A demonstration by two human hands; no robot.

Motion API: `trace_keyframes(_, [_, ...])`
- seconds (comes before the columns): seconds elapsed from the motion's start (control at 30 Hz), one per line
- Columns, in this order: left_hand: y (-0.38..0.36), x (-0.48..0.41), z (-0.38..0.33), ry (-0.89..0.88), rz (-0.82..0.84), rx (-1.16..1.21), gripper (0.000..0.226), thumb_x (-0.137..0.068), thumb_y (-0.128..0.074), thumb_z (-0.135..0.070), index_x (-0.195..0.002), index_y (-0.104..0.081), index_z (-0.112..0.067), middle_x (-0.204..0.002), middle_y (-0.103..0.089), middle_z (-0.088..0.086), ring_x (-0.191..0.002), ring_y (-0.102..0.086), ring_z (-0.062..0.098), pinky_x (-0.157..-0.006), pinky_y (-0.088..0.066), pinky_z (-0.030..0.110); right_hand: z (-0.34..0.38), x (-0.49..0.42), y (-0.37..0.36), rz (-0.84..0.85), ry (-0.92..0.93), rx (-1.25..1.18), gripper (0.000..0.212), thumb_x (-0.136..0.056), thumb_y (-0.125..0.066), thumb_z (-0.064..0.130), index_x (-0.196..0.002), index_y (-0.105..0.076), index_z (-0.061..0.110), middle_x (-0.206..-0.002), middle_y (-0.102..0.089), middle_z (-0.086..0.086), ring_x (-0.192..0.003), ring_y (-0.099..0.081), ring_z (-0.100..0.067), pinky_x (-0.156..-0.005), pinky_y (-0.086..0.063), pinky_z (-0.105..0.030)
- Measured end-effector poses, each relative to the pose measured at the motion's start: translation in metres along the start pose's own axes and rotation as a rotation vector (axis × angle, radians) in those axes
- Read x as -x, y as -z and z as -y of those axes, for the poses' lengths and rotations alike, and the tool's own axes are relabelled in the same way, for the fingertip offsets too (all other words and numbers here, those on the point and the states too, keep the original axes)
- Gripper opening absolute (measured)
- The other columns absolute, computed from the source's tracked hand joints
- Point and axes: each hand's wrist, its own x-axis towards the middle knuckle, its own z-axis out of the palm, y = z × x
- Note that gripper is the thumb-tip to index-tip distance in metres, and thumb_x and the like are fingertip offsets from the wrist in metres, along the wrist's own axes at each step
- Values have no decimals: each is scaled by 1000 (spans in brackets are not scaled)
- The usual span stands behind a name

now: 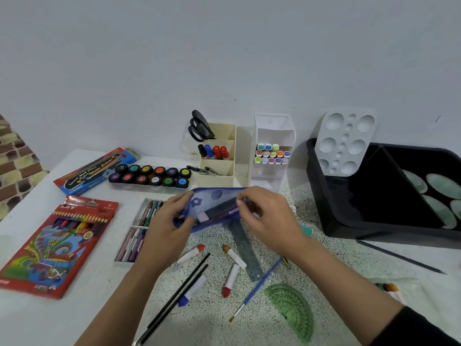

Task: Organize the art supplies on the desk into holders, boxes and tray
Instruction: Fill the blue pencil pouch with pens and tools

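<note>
A blue mesh zip pouch hangs just above the desk's middle. My left hand grips its left end. My right hand pinches a dark marker that lies partly inside the pouch mouth. A pale eraser shows through the mesh. Loose on the desk below lie several white paint tubes, two black brushes, a blue-handled brush, a clear ruler and a green protractor.
At the back stand a cream holder with scissors and markers, a white holder with pastel markers, and a tray of paint pots. A black tray with a white palette sits right. Pencil boxes and crayon trays lie left.
</note>
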Motion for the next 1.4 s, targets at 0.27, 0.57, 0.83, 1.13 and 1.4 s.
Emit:
trace_keyframes(0.27, [3, -2, 2, -35, -95, -33, 49, -95, -62, 0, -142, -56, -14, -135, -55, -7, -111, -43, -27, -85, -36, -4, -18, 21, -16, 339, -296, 272, 26, -97, -58, 41, -83, -60, 20, -79, -60, 6, -69, -58, -12, -66, -55, -35])
trace_keyframes(0.57, [-6, 4, 6, -22, -88, -25, 49, -97, -61, -3, -144, -54, -16, -139, -53, -6, -120, -50, -7, -85, -38, -3, -12, 18, -40, 412, -499, 288, 37, -88, -69, 44, -110, -56, 18, -107, -57, 0, -98, -60, -21, -81, -53, -37])
trace_keyframes(0.83, [6, -10, 8, -5, -125, -12, 53, -95, -57, 1, -144, -53, -20, -141, -52, -9, -126, -51, 8, -99, -48, 28, -12, 26, -32, 292, -265, 381, 23, -100, -49, 29, -109, -66, 16, -101, -58, 2, -82, -59, -19, -64, -48, -33])
trace_keyframes(1.13, [6, -22, 6, 50, -55, -16, 53, -97, -55, -1, -146, -52, -21, -144, -49, -11, -119, -54, 8, -81, -43, 9, -1, 12, 15, -158, -423, -48, 14, -102, -50, 12, -94, -61, 17, -86, -62, 6, -69, -56, 1, -58, -42, -12])
trace_keyframes(1.4, [-8, -15, -10, 48, 46, 53, 51, -96, -59, 0, -144, -53, -18, -139, -53, -8, -112, -58, 9, -78, -44, 2, 42, -24, 9, -38, -125, -335, 17, -106, -43, 18, -115, -58, 22, -103, -65, 6, -92, -62, -6, -79, -56, -21])
